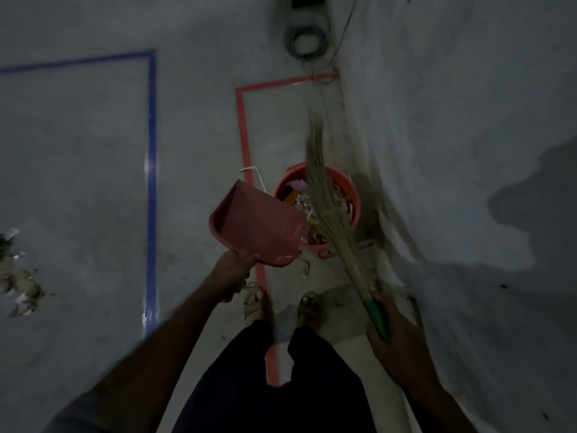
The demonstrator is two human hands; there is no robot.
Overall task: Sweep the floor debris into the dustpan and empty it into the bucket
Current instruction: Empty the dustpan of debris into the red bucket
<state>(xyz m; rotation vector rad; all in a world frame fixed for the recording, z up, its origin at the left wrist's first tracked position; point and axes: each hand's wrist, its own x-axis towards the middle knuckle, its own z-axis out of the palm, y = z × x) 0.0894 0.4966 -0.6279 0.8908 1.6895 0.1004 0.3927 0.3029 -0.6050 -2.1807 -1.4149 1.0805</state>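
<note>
My left hand grips the handle of a pink dustpan, held in the air and tilted toward the bucket. The orange bucket stands on the floor just right of the pan, with mixed scraps inside. My right hand holds the green handle of a straw broom, whose bristles reach over the bucket's opening. The dustpan's front lip overlaps the bucket's near left rim. A pile of debris lies on the floor at the far left.
A wall runs close along the right. Red tape outlines the bucket's area; blue tape marks a box to the left. A coiled cable lies at the back. My sandalled feet stand before the bucket.
</note>
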